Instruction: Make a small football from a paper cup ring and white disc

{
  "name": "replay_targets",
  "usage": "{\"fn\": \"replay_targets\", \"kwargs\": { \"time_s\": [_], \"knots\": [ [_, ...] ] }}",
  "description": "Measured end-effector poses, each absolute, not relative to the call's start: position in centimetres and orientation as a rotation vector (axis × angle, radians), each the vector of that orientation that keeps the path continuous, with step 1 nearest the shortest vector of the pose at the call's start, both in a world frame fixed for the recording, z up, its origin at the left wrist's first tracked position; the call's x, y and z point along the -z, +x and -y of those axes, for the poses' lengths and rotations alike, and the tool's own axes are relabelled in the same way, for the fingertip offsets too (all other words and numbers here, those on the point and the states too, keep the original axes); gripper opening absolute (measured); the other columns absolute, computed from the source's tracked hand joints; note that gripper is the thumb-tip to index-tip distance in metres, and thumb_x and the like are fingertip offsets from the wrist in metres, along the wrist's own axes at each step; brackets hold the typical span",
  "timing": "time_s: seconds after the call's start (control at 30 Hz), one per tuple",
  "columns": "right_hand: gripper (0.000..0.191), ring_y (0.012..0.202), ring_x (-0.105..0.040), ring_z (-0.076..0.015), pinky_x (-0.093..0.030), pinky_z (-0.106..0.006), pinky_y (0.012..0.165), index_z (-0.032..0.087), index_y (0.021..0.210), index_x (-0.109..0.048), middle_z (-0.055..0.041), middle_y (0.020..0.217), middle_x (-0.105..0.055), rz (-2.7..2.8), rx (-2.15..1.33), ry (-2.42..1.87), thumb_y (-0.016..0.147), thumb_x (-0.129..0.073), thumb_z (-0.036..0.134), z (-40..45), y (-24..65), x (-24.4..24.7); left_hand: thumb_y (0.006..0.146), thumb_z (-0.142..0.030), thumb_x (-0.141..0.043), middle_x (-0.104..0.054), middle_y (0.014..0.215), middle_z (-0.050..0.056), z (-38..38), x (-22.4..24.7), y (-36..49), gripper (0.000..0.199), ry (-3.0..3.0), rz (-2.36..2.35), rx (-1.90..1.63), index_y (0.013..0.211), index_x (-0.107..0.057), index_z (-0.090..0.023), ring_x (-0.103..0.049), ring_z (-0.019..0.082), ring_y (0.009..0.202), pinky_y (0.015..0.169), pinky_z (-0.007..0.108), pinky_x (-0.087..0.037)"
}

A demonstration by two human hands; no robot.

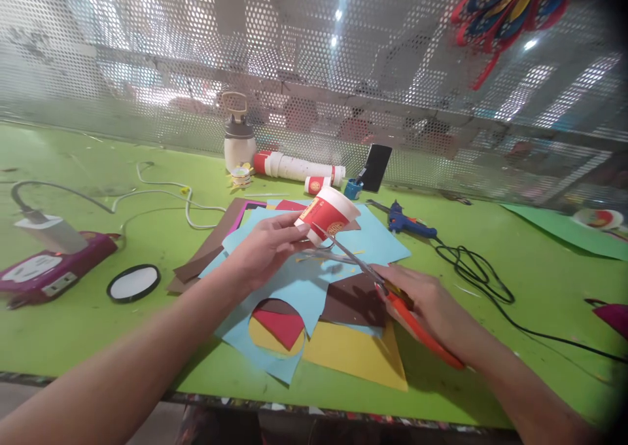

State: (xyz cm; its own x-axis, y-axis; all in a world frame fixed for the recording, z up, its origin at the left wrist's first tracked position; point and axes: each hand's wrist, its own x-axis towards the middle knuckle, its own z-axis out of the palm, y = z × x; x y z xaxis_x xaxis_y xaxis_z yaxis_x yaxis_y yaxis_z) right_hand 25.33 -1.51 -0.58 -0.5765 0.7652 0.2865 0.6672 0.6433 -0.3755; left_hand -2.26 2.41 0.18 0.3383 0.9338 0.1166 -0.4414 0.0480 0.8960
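Note:
My left hand [267,245] grips a red and white paper cup [328,214], tilted with its rim toward the upper right. In my right hand [422,301] is a pair of scissors [412,320] with orange handles. The scissor blades are spread apart, one reaching up against the cup's side near its base and the other lower, below the cup. Beneath both hands lie light blue paper sheets [275,281], one with a round hole, over brown paper [356,301] and yellow paper [356,356].
A blue glue gun [409,222] with a black cord lies right. Behind are stacked paper cups [299,168], a jug [239,147], a blue jar [353,188] and a black phone-like slab [377,167]. A purple power strip [88,255] and a black-rimmed disc [133,283] sit left.

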Motion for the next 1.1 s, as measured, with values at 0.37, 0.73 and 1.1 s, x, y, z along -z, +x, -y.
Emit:
{"fn": "replay_targets", "kwargs": {
  "time_s": [0.37, 0.73, 1.1],
  "knots": [
    [0.035, 0.092, -0.067, -0.0193, -0.051, -0.028, 0.084, 0.02, 0.128, -0.063, -0.0056, 0.106, -0.072, 2.419, -0.454, -1.105, 0.095, -0.05, 0.016, 1.62, 24.6, 0.36, 0.085, -0.019, -0.069, -0.076, 0.106, 0.011, -2.0, 0.0, -1.5, 0.037, 1.038, -0.591, -1.133, 0.121, -0.069, -0.012, -0.07, 0.021, 0.094, 0.091, 0.034, -0.049],
    [0.034, 0.081, -0.064, -0.0184, -0.05, -0.028, 0.08, 0.019, 0.125, -0.064, -0.004, 0.092, -0.069, 2.433, -0.38, -1.121, 0.094, -0.05, 0.017, 1.49, 25.03, 0.48, 0.081, -0.019, -0.074, -0.074, 0.112, 0.014, -2.36, 0.38, -1.87, 0.043, 1.013, -0.628, -1.173, 0.122, -0.067, -0.01, -0.069, 0.022, 0.096, 0.091, 0.033, -0.05],
    [0.028, 0.07, -0.056, -0.0158, -0.047, -0.025, 0.066, 0.017, 0.111, -0.068, -0.0016, 0.08, -0.064, 2.354, -0.608, -1.183, 0.088, -0.052, 0.014, 1.75, 24.39, -0.11, 0.082, -0.026, -0.075, -0.073, 0.113, 0.016, -2.23, 0.38, -1.51, 0.042, 1.024, -0.669, -1.177, 0.121, -0.069, -0.012, -0.07, 0.027, 0.102, 0.096, 0.042, -0.051]
  ]
}}
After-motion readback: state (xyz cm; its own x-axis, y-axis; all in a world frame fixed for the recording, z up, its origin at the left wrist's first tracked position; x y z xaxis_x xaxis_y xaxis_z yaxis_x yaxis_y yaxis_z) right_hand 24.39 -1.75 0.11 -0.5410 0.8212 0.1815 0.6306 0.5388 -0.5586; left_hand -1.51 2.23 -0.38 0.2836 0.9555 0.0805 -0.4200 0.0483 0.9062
